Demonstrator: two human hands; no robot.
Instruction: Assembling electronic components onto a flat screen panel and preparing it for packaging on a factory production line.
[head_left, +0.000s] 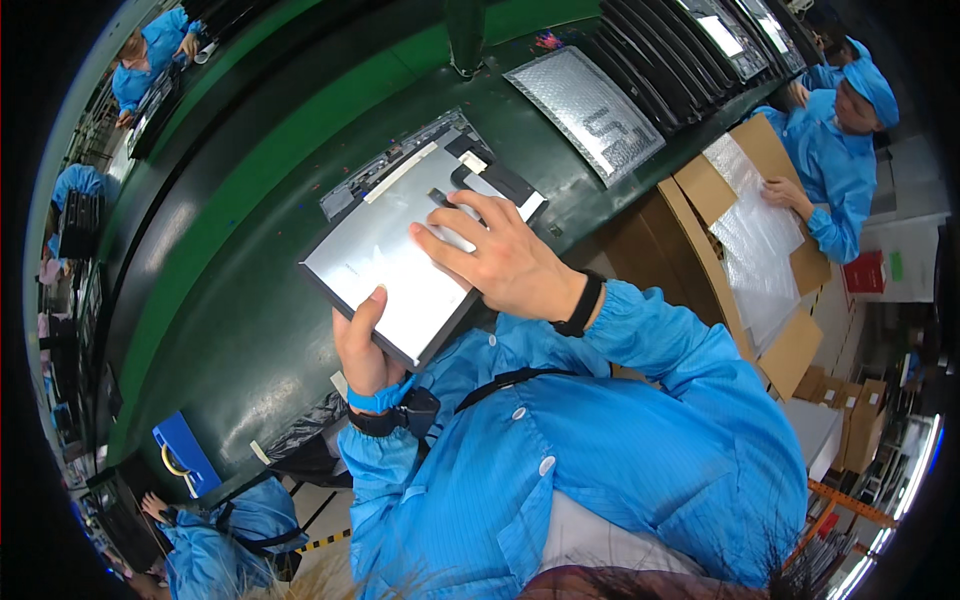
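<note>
Holding a flat silver panel (385, 265) over the green bench (230, 240), centre of view. Largest first: bench runs from 7 to 1 o'clock; at 1 o'clock a rack (690, 50) holds dark panels standing on edge. Beside it, a bubble-wrap sheet (585, 110) lies flat on the bench.

At 3 o'clock an open carton (700, 200) holds bubble wrap (755, 250); a co-worker's hand (782, 193) rests on it. What lies under the wrap is hidden.

The panel is tilted, back side up, with a black board and flex cable at its 1 o'clock corner. A second panel edge (385, 170) shows just behind it, on the bench.

Left hand (365, 345) grips the panel's lower edge, thumb on top, fingers curled under. Right hand (495, 255) lies flat on the back, fingers spread narrow, tips at the flex cable (445, 197).

Judgement: step looks like seating or checking the cable. That calls for light fingertip pressure and a steady left-hand grip, so the panel doesn't flex.

Blue box (185, 450) at 8 o'clock; contents can't tell.
</note>
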